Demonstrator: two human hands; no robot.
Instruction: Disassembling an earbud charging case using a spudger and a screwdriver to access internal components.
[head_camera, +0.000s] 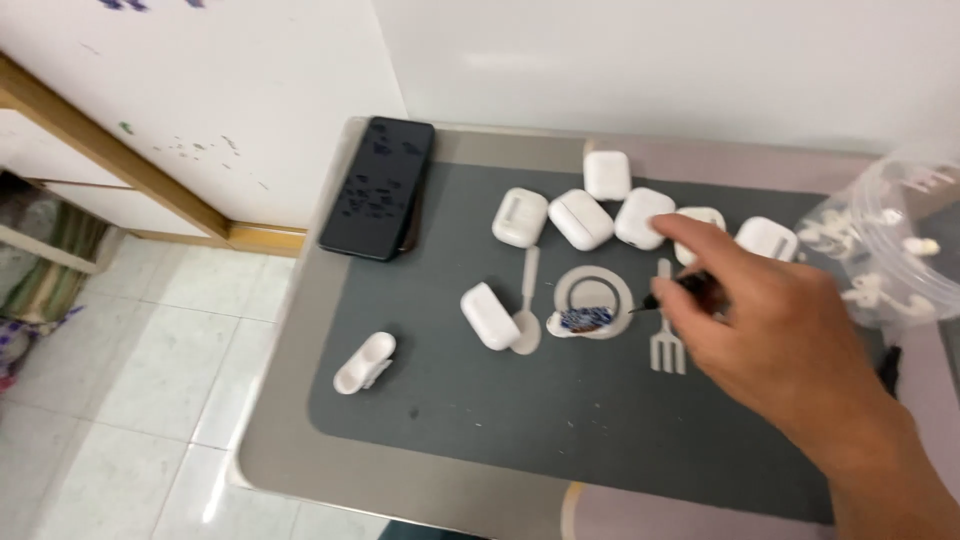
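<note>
My right hand (760, 320) reaches in from the lower right over a grey mat (440, 440). It grips a thin black pointed tool (668, 293), whose tip points left at a small white and blue piece (580, 320) lying on the mat's printed plate ring. Several white earbud cases lie around: one (490, 316) beside the printed spoon, others in a row at the back (580, 220). An open white case (364, 362) rests at the mat's left. My left hand is out of sight.
A black phone (378, 188) lies at the table's back left corner. A clear plastic bag (890, 250) with white earbud parts sits at the right. The table's left edge drops to a tiled floor; a white wall stands behind.
</note>
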